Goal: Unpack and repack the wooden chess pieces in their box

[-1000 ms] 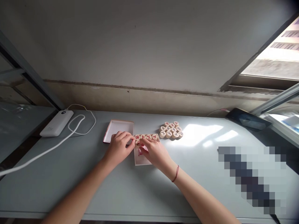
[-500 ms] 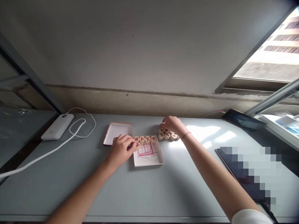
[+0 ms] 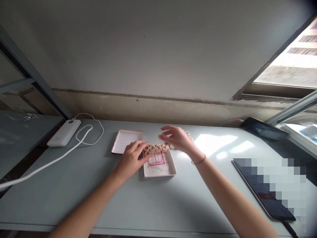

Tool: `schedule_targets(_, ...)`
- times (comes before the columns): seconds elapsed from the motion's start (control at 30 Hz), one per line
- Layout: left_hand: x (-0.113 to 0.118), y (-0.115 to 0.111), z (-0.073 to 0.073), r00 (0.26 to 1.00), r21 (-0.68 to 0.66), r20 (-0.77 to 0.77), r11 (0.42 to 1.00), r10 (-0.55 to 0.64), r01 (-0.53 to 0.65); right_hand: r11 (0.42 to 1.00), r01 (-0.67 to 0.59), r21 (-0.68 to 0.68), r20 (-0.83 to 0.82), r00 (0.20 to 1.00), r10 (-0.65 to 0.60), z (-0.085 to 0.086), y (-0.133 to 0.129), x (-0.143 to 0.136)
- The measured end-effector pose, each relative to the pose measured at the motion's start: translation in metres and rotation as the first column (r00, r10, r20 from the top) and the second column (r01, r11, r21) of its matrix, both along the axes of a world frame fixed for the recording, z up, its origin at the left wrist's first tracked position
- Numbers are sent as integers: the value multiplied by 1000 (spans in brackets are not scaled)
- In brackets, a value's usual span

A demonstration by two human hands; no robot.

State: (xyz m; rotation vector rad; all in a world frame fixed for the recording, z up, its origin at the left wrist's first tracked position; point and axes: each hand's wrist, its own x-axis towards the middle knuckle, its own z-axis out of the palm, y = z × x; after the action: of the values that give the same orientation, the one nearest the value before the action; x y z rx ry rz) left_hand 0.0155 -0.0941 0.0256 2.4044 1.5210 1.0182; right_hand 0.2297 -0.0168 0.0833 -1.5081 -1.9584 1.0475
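Observation:
A shallow white box (image 3: 160, 170) holds Chinese chess pieces (image 3: 158, 148) with red characters, in a row along its far side. One more piece (image 3: 148, 153) sits below the row's left end, partly covered by my left hand (image 3: 133, 156). That hand rests over the box's left edge, thumb and fingers apart around this piece. Above the box's far right corner is my right hand (image 3: 177, 140), its fingers smeared by motion; whether they hold a piece is unclear. Behind it, partly hidden, stand more chess pieces (image 3: 188, 133) on the table.
The box lid (image 3: 127, 140) lies inside-up to the left. A white power bank (image 3: 64, 134) with a cable is at far left. A phone (image 3: 264, 129) leans at back right, and a tablet (image 3: 262, 188) lies at right on the grey table (image 3: 198, 211).
My right hand has moved left from the pile of pieces toward the box. My left hand's fingers have spread from their pinch on the piece. The view has shifted slightly.

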Motion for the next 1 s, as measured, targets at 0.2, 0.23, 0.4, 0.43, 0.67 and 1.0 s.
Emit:
schedule_targets(0.2, 10, -8, 2, 988, 14, 65, 990, -139, 139, 981, -170, -98, -372, 920, 122, -16, -55, -21)
schedule_targets(0.23, 11, -9, 2, 987, 4, 75, 990, -144, 144, 981, -168, -98, -395, 911, 117, -19, -56, -21)
schedule_targets(0.4, 14, -8, 2, 993, -19, 66, 995, -99, 100, 997, -19, -77, -402, 916, -14, -23, -48, -5)
schedule_targets(0.43, 15, -7, 2, 993, -8, 49, 994, -105, 106, 997, 18, -71, -400, 915, -45, -22, -47, -2)
schedule_targets(0.67, 24, 3, 5, 980, -11, -125, 988, -154, 153, 998, -35, 43, -315, 948, 46, -25, -50, 3)
schedule_targets(1.0, 2, 5, 2, 980, -40, -200, 999, -13, 5, 907, -221, 358, 170, 971, 170, -39, -63, -13)
